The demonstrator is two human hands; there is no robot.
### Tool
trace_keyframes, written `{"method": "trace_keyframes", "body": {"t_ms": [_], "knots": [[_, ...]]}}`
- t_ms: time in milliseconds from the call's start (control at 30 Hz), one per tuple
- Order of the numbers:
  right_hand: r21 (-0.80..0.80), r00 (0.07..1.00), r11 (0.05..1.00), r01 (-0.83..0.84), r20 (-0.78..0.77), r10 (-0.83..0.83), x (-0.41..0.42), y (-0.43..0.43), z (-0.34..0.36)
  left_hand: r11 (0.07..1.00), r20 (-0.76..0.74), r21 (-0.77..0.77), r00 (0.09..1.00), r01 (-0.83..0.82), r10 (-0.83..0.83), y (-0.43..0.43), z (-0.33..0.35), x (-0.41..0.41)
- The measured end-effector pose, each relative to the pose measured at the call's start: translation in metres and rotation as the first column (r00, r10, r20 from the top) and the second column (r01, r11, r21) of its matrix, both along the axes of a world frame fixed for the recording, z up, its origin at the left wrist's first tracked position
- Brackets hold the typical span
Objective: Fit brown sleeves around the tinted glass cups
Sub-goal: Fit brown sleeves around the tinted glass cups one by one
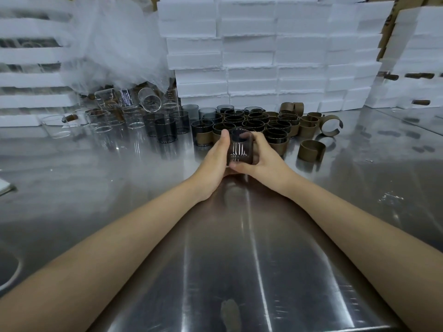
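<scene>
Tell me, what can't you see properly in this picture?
Head view:
- The cup: the left hand and right hand cover its sides, so whether it is wrapped is unsure.
- Clear glasses at the back: partly hidden by the plastic bag.
- Marks on those glasses: too small to read.
- Curved white thing, left edge: cut off.

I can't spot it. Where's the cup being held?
In the head view, the cup is centre frame, gripped between the left hand and right hand, just in front of the sleeved cups.
</scene>
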State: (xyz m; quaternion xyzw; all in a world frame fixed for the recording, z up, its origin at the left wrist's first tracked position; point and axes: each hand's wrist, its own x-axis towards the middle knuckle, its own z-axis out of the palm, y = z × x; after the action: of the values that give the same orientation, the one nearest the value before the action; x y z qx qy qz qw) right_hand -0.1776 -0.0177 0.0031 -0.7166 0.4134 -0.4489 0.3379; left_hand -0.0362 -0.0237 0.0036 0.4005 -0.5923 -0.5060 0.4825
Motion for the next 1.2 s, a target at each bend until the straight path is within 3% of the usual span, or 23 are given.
{"method": "trace_keyframes", "body": {"t_ms": [67, 133, 233, 333, 500, 633, 767, 867, 933, 1000, 1133, 1200], "knots": [[-0.017, 0.997, 0.998, 0.061, 0.044, -0.061, 0.000, 0.003, 0.002, 0.978, 0.242, -0.188, 0.960, -0.096, 0.141, 0.002, -0.002, 0.001], [-0.015, 0.987, 0.990, 0.137, 0.092, -0.135, 0.000, 0.004, 0.004, 0.894, 0.362, -0.427, 0.880, -0.138, 0.309, 0.010, -0.002, 0.001], [-0.086, 0.954, 0.951, 0.296, -0.010, -0.298, -0.003, -0.002, 0.005, 0.720, 0.528, -0.687, 0.744, 0.091, 0.410, 0.021, -0.004, -0.004], [-0.138, 0.936, 0.934, 0.331, -0.075, -0.343, -0.005, -0.006, 0.002, 0.674, 0.637, -0.700, 0.633, 0.237, 0.439, 0.024, -0.004, -0.008], [-0.225, 0.945, 0.943, 0.244, -0.164, -0.283, -0.007, -0.005, -0.002, 0.770, 0.655, -0.623, 0.631, 0.140, 0.416, 0.020, -0.007, -0.005], [-0.222, 0.964, 0.967, 0.128, -0.200, -0.173, -0.004, -0.001, -0.003, 0.817, 0.590, -0.576, 0.688, -0.008, 0.422, 0.016, -0.006, -0.005], [-0.209, 0.985, 0.976, 0.056, -0.150, -0.089, -0.003, 0.000, -0.002, 0.912, 0.477, -0.387, 0.817, -0.136, 0.324, 0.012, 0.003, -0.001], [-0.087, 0.999, 0.996, 0.013, -0.031, -0.016, -0.002, 0.002, 0.001, 0.984, 0.237, -0.175, 0.968, -0.044, 0.086, 0.011, 0.011, 0.003], [0.036, 0.996, 0.998, -0.049, 0.078, 0.046, -0.002, 0.003, 0.003, 0.992, 0.064, -0.061, 0.993, 0.107, -0.104, 0.012, 0.013, 0.006], [0.134, 0.987, 0.984, -0.120, 0.127, 0.103, -0.004, 0.003, 0.006, 0.976, 0.006, -0.015, 0.976, 0.217, -0.216, 0.014, 0.012, 0.006], [0.214, 0.934, 0.926, -0.312, 0.246, 0.258, -0.006, 0.002, 0.012, 0.976, -0.051, 0.000, 0.975, 0.216, -0.215, 0.014, 0.009, 0.001], [0.246, 0.928, 0.911, -0.332, 0.256, 0.269, -0.005, 0.002, 0.014, 0.980, -0.079, -0.014, 0.977, 0.198, -0.198, 0.013, 0.006, -0.001]]}}
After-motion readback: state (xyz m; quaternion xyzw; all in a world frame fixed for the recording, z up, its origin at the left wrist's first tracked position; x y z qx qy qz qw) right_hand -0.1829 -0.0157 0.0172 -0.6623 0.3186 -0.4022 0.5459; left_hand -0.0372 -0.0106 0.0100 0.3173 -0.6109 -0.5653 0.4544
